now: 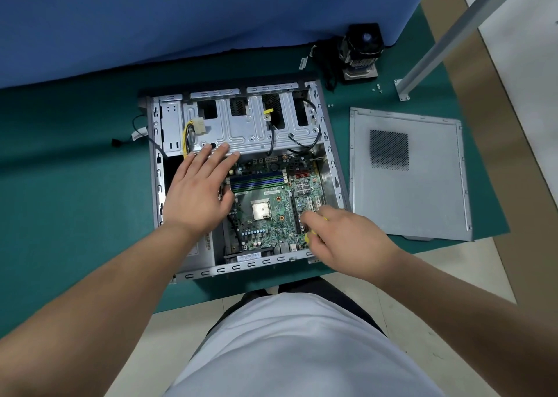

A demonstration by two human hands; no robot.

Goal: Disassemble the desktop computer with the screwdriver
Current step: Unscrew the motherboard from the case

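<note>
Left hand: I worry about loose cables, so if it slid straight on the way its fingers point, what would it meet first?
The left hand points up and right; its fingertips already reach the metal drive cage. The black cable lies further right, probably off that line, though depth is unclear.

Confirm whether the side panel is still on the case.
No, the side panel lies flat on the mat beside the open case.

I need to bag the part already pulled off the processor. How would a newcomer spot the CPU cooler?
Start at the open computer case on the green mat, then look past its far right corner toward the blue partition. The CPU cooler stands there: a black fan over metal fins, unlike the flat grey side panel nearer you.
</note>
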